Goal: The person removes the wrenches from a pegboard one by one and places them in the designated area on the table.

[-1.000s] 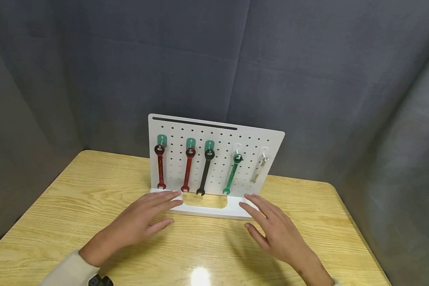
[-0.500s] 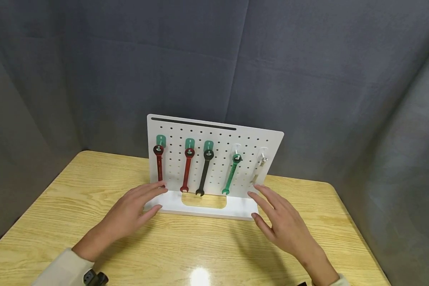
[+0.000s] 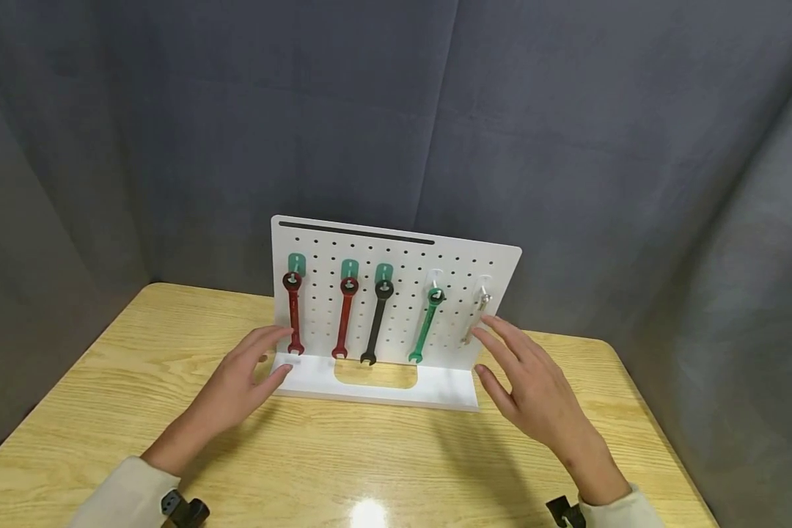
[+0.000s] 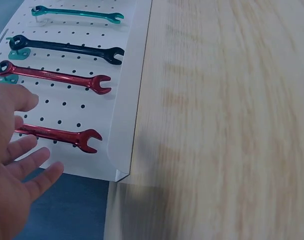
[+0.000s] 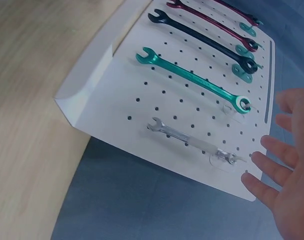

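Observation:
A white pegboard stand (image 3: 396,319) stands upright on the table, with wrenches hanging from its hooks. From the left hang a red wrench (image 3: 295,315), a second red wrench (image 3: 345,319), a black wrench (image 3: 377,323), a green wrench (image 3: 426,326) and a small silver wrench (image 5: 184,138). My left hand (image 3: 234,381) is at the board's lower left corner, fingers extended and holding nothing, fingertips near the leftmost red wrench. My right hand (image 3: 534,385) is at the lower right side, fingers spread and holding nothing; its fingertips overlap the silver wrench's lower end in the head view.
The light wood table (image 3: 343,455) carries the stand near its back edge. Grey curtains (image 3: 343,110) hang behind and at both sides. Each wrist wears a dark device (image 3: 185,510) at the cuff. Green and clear hooks (image 3: 297,262) stick out from the board.
Both hands have moved apart and slightly up, the left toward the board's left side and the right toward its right side. The wrenches still hang in the same places.

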### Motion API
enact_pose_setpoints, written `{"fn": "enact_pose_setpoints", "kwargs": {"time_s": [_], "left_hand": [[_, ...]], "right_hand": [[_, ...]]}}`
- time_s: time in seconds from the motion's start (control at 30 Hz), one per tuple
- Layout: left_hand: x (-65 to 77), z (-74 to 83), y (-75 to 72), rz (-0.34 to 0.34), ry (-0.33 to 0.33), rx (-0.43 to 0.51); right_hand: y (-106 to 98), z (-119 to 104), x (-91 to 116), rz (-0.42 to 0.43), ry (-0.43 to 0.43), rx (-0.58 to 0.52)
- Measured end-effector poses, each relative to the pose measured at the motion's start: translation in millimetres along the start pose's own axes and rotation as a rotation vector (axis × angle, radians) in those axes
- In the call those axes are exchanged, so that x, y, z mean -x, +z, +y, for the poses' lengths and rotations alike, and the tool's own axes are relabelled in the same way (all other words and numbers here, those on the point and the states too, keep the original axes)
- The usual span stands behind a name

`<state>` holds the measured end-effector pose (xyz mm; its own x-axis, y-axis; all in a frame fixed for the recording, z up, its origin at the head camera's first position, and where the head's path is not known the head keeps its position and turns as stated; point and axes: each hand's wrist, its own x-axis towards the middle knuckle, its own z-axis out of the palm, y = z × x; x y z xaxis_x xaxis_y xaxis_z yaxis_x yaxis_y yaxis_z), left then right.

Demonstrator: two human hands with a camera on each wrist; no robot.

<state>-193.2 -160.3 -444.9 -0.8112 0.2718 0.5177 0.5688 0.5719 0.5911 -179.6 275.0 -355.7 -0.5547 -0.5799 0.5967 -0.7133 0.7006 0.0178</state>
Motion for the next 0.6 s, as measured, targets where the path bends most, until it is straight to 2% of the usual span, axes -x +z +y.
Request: {"fn": "enact_pose_setpoints", "kwargs": {"time_s": [0.17, 0.4, 0.6], "left_hand": [[-1.3, -3.5, 3.1, 0.021, -0.051, 0.058], [-5.6, -9.2, 7.8, 0.036, -0.136, 0.176], [-5.7, -15.1, 12.8, 0.04, -0.18, 0.202]], "right_hand": [[-6, 8, -10, 0.041, 0.009, 0.002], [-16, 22, -27, 0.07, 0.007, 0.065], [-18, 32, -41, 0.063, 0.023, 0.076]]}}
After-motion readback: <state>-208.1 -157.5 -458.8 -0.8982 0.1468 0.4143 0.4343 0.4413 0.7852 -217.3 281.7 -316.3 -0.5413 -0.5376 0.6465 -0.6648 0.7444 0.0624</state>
